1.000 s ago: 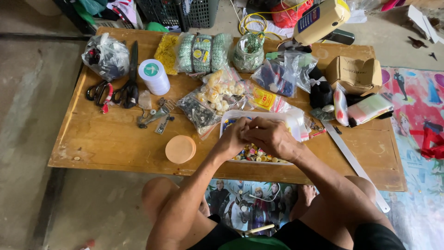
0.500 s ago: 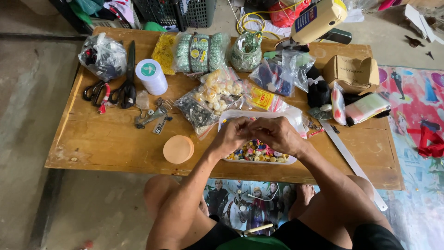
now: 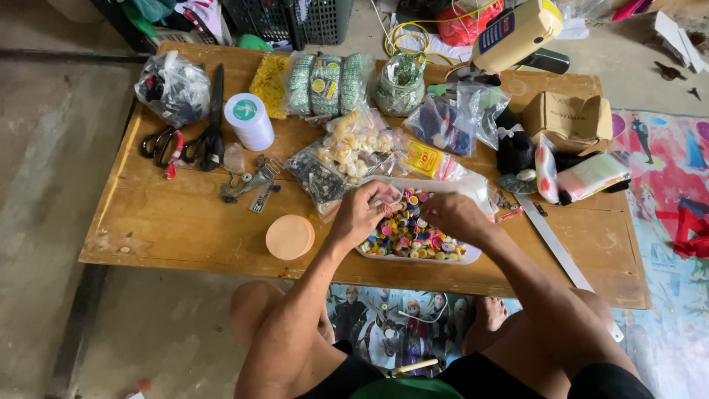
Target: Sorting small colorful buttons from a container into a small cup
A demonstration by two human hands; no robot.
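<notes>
**Low wooden bench, hands at a tray of buttons**

Across the wooden table, contents listed left to right, clock positions taken from the tray.

1. Clear bag of dark odds and ends, far corner, at about ten o'clock.
2. Black scissors, blades pointing away, lying just beside a second, red-handled pair.
3. White thread spool, upright, right of the scissors.
4. Small metal clips, loose on the wood near the spool.
5. Round peach-coloured lid, flat, at nine o'clock, near the left wrist.
6. Yellow and green bead packets, in a row along the far edge at eleven o'clock.
7. Bag of pale shell-like pieces, at twelve o'clock, just beyond the tray.
8. White tray, near edge of the table, filled with mixed coloured buttons.
9. Left hand, over the tray's left end, fingers curled together; whether they pinch a button cannot be told.
10. Right hand, over the tray's right half, fingers bent down into the buttons; its grip is likewise hidden. Both hands are close, nearly touching.
11. Cardboard box, at two o'clock.
12. Metal ruler, slanting along the right side at four o'clock.
</notes>
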